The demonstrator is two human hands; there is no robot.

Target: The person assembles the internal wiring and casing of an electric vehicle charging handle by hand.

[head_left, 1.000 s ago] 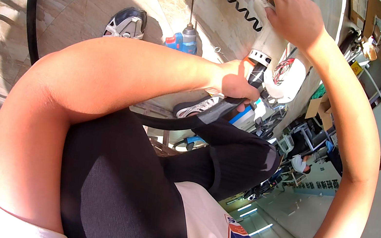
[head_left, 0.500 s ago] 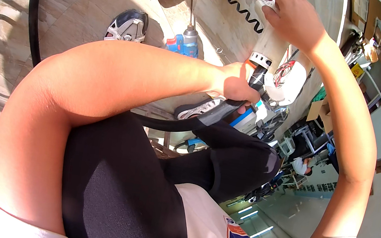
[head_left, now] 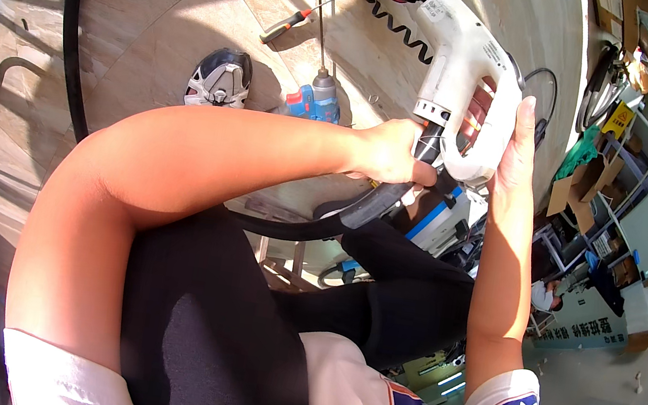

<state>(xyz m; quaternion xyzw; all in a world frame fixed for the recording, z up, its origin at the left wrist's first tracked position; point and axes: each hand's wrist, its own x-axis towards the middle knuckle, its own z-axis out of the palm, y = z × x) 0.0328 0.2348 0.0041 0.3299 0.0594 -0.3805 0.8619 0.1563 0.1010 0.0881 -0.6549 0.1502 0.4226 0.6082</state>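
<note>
Change: a second ago our right hand (head_left: 516,147) was reaching up toward the black nozzle; now we are holding the whole white charging gun (head_left: 466,64) upright, closer to us.
Meaning: we are judging that the gun is now being steadied for handling.
Left hand (head_left: 395,150): closing around the gun's base where the thick black cable (head_left: 313,222) is entering.
Right hand: wrapping flat around the handle's back; its fingers are hidden, probably curled.
Gun's place: hanging above the tiled floor (head_left: 157,27), between both hands.
Count: one gun, one blue drill (head_left: 314,100), one screwdriver (head_left: 287,27), one shoe (head_left: 219,80).
</note>
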